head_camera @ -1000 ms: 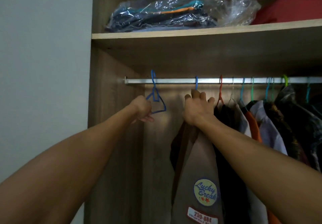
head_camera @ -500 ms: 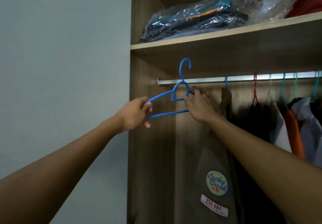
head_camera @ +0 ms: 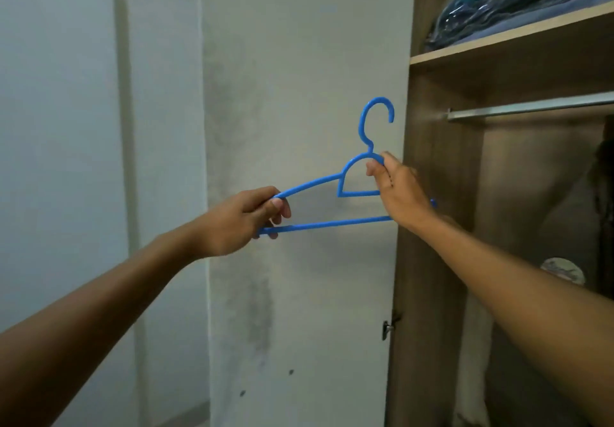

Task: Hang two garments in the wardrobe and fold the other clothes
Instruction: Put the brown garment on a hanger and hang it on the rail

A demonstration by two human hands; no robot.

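Just off the wardrobe's (head_camera: 432, 227) left side panel, both hands carry one empty blue hanger (head_camera: 332, 224) in free air, hook up, against the pale wall (head_camera: 299, 61).

Fingers: left hand (head_camera: 232, 224) fingers curled round the hanger's left end, where sloping shoulder and bottom bar meet; thumb on top of the shoulder, fingertips wrapped under the bar. Right hand (head_camera: 398, 190) pinches the curved neck loop below the hook, thumb on the near side, other fingers behind; the hand covers the hanger's right shoulder, so only the right tip shows past the wrist. Both grips narrow, closed on plastic.

Hanger: level, slightly raised toward the right, clear of the rail (head_camera: 531, 109), which sits up and to the right inside the wardrobe under the shelf (head_camera: 498, 37). No garment on it. A bagged bundle of clothes (head_camera: 515, 4) lies on the shelf's left end. A hanging garment with a round patch (head_camera: 561, 270) shows low at the wardrobe's right, mostly behind the right forearm.

Judgement: step in hand is fetching a hanger; no garment to be hung is visible here.

Risks:
- Thin plastic held at two points: pulling the hands apart or twisting could flex or snap the shoulder.
- Right-hand pinch is light and near the hook; if the left lets go first, the hanger could swing and slip out.
- Hook tip is close to the side panel edge; a turn to the right could catch it there.
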